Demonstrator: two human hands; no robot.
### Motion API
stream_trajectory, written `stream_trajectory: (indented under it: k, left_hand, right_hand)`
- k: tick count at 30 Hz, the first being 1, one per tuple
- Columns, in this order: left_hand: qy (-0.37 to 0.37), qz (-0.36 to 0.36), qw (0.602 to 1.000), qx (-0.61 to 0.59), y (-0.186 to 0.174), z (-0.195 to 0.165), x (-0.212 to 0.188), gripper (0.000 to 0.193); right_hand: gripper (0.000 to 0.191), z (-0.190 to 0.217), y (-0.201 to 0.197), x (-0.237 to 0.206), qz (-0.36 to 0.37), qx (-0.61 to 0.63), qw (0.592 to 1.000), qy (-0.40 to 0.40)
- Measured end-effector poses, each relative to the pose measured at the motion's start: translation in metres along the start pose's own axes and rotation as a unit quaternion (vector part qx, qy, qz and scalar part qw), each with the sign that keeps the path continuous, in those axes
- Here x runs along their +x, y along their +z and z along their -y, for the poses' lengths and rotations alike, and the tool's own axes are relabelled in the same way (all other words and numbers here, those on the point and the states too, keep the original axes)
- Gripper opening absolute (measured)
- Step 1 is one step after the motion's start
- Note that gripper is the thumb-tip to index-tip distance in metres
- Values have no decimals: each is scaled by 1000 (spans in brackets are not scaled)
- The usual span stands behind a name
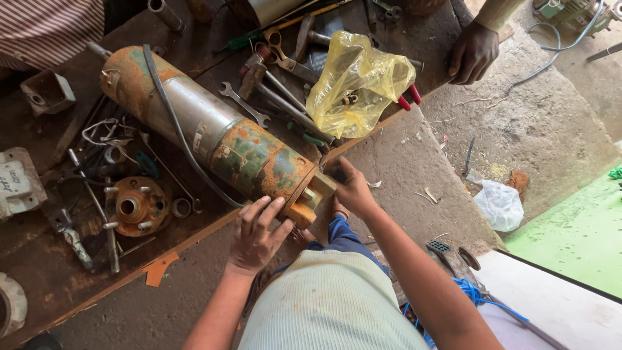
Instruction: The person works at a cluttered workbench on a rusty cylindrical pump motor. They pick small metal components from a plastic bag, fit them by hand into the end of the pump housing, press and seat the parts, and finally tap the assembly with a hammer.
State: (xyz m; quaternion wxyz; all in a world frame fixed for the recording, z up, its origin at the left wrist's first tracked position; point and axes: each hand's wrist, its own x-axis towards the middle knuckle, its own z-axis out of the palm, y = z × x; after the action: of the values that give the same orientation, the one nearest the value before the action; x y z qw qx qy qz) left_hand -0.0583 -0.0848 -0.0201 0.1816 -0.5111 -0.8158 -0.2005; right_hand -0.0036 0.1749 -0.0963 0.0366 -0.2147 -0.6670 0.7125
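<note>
Gripping rusty pump motor (214,133) end: left hand (256,234), right hand (352,188); yellow bag (356,84) behind.

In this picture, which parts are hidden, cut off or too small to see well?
Head view only:
- End face of the rusty cylinder: covered by the left hand and right hand.
- Contents of the yellow bag: hidden by crumpled plastic.
- Another person's hand: arm cut by the top edge.
- Grey casting: cut by the left edge.

On my bench: one rusty pump motor (214,139), one yellow bag (356,84) at one o'clock, one flange (137,206) at nine, one spanner (243,104).
</note>
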Motion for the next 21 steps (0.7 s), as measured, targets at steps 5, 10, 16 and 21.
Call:
stream_trajectory:
  k: [5,10,16,21]
  left_hand:
    - [-2,-8,1000,-1,-1,-2,1,19]
    - [-9,-7,1000,5,-1,-4,1,17]
    - [-10,-22,1000,-11,2,1,0,17]
    - [-28,-28,999,-15,2,-5,-2,16]
  right_hand:
    - [19,13,-3,-3,7,22,994,110]
    - [22,8,-9,9,4,65,979,194]
    - [24,4,7,4,-50,18,992,115]
    - [24,61,-21,-2,102,-162,981,19]
